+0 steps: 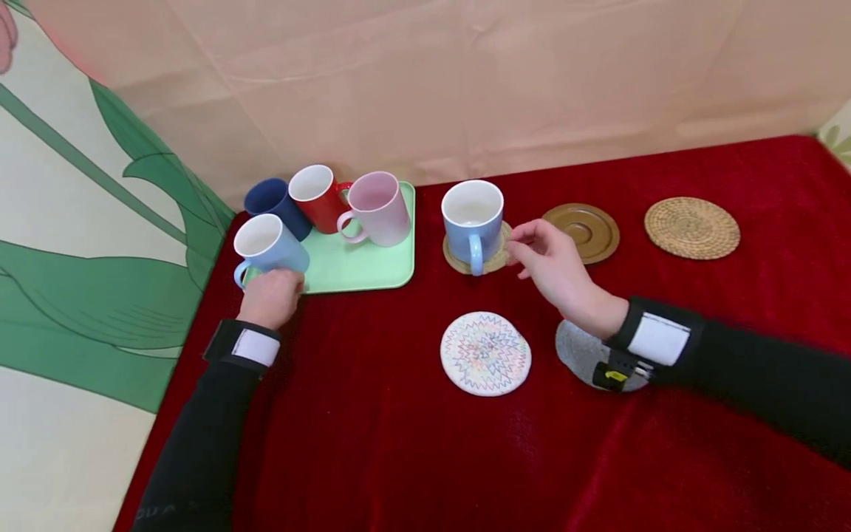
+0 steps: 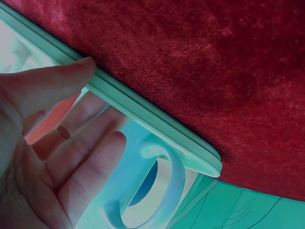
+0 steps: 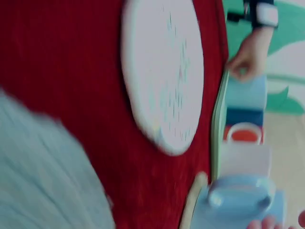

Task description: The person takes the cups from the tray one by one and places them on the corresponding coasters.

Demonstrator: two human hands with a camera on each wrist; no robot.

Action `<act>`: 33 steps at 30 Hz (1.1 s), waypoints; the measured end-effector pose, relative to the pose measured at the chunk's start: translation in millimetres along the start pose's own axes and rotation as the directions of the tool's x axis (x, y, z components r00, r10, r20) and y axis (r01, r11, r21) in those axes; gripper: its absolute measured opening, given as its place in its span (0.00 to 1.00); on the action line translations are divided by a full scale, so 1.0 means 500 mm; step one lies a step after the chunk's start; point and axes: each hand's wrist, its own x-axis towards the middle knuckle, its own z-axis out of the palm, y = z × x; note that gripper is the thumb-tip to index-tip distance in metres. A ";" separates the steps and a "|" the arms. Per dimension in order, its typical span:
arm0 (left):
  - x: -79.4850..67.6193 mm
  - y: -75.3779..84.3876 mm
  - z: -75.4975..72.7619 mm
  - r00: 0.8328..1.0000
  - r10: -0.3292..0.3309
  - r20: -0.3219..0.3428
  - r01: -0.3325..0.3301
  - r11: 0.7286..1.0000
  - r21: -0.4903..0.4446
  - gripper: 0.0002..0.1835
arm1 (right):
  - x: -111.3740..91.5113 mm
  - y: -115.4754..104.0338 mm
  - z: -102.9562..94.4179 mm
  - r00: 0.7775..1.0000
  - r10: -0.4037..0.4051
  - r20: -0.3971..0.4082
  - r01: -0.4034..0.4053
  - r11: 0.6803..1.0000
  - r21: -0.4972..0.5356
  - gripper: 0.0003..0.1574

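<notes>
One red cloth [image 1: 372,458] with a green tray [image 1: 352,272] at its far left
The left hand [image 1: 272,295] is clamped on the near edge of the tray, thumb and fingers gripping it; the right hand [image 1: 558,270] is at the far middle, thumb and forefinger slightly apart, just beside a blue mug [image 1: 462,235], whether touching I cannot tell. That mug stands upright on a tan coaster [image 1: 497,258]. On the tray stand a pink mug [image 1: 387,218] at right, a red mug [image 1: 323,208], a navy mug [image 1: 279,203] at far left and a second blue mug [image 1: 282,250] near the left hand. At far right lies a woven mat [image 1: 691,227]; nearer, a white zigzag coaster [image 1: 485,355] and a partly hidden grey coaster [image 1: 577,355]; beyond the right hand, a ringed brown coaster [image 1: 581,225]
</notes>
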 end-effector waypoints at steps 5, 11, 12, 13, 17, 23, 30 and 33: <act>0.003 0.003 0.002 1.000 -0.005 0.001 0.005 1.000 0.017 0.11 | -0.055 0.010 -0.006 0.995 -0.041 0.086 0.039 0.999 0.020 0.15; 0.007 0.007 0.001 1.000 0.000 0.012 -0.001 0.999 0.050 0.12 | -0.072 0.027 -0.005 0.989 -0.045 0.138 0.048 0.999 -0.015 0.13; 0.007 0.007 0.001 1.000 -0.001 0.016 0.000 0.999 0.054 0.12 | -0.068 0.030 -0.002 0.989 -0.037 0.146 0.040 0.999 -0.014 0.14; 0.007 0.008 0.001 1.000 -0.003 0.020 0.002 0.998 0.056 0.12 | -0.062 0.031 0.002 0.988 -0.027 0.150 0.030 0.999 -0.014 0.15; 0.008 0.008 0.002 0.999 -0.012 0.035 0.010 0.999 0.053 0.12 | -0.031 0.035 0.024 0.991 0.017 0.133 -0.020 1.000 0.016 0.22; 0.005 0.009 0.003 0.999 -0.008 0.043 0.006 0.999 0.040 0.12 | 0.005 0.036 0.061 0.987 0.093 0.134 -0.106 0.990 0.091 0.27; 0.006 0.010 -0.002 0.999 -0.013 0.045 0.011 0.999 0.036 0.12 | 0.037 0.033 0.089 0.974 0.098 0.207 -0.136 0.974 0.182 0.26; 0.007 0.009 -0.001 0.999 -0.011 0.043 0.009 0.999 0.040 0.12 | 0.046 0.029 0.095 0.965 0.124 0.232 -0.175 0.960 0.218 0.26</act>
